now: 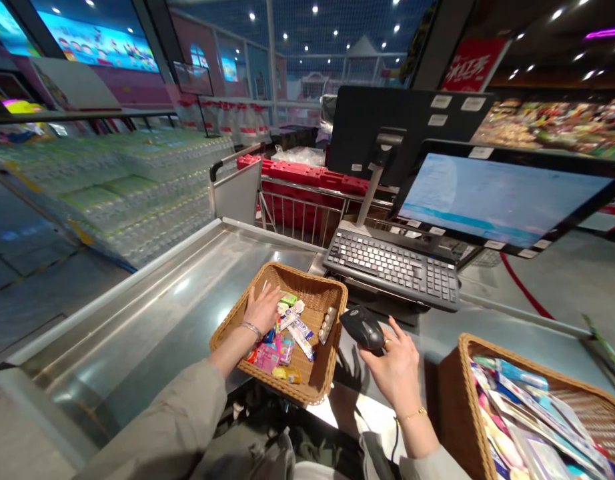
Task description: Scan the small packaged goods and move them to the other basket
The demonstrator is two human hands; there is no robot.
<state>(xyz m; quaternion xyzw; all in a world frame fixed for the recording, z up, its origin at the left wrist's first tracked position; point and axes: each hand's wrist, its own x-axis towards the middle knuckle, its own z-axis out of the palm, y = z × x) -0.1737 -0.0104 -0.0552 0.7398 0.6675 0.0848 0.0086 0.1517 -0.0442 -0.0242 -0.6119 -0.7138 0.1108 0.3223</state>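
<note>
Wicker forms the nearer basket [315, 283], which sits on the steel bench [137, 313] at 12 o'clock and holds a loose heap of small packets [293, 327]: a pink box [266, 357], a yellow packet [286, 375] and a blister strip [327, 325] lying close to the right wall. The left hand [261, 310] lies palm down at the heap's left side, its fingers [270, 297] spread and released, touching the goods with nothing visibly gripped. A silver bracelet [251, 328] circles that wrist. The right hand [395, 367] is just beyond the basket's right rim, its fingers [396, 330] clenched around a black handheld scanner [362, 328], whose front end points at the basket without touching it. A second basket [552, 380] at 4 o'clock is packed with flat, colourful packets [527, 413]. A keyboard [391, 270] lies at 1 o'clock, below a touchscreen [502, 197]. Farther off, a metal cart [292, 213] stands at 12 o'clock, and stacks of bottled water [117, 193] line the floor at 10 o'clock.
</note>
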